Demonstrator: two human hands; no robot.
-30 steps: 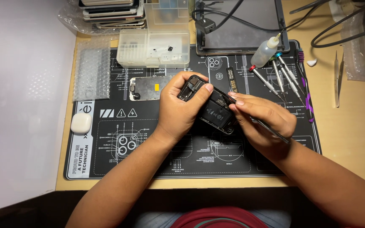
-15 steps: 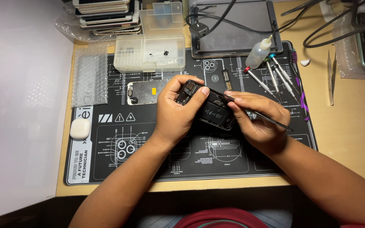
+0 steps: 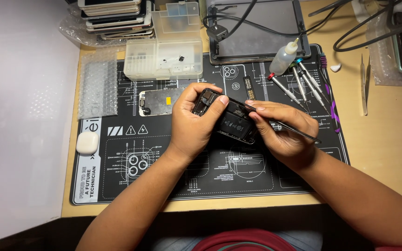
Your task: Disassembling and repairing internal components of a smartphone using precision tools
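Opened smartphone [image 3: 231, 122] gripped over black repair mat [image 3: 257, 172] by left hand [image 3: 194, 123], slim black tweezers [image 3: 294, 131] pinched in right hand [image 3: 282, 130], tips at its exposed insides, screwdrivers [image 3: 298, 86] lying beside.

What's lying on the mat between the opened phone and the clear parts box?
In the head view, a detached metal plate lies between the opened phone and the clear parts box.

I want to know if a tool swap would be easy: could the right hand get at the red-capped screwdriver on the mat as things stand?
Probably yes. The red-capped screwdriver lies in the open on the mat, just beyond the right hand, with nothing over it. But that hand already holds a thin dark tool, so it isn't free.
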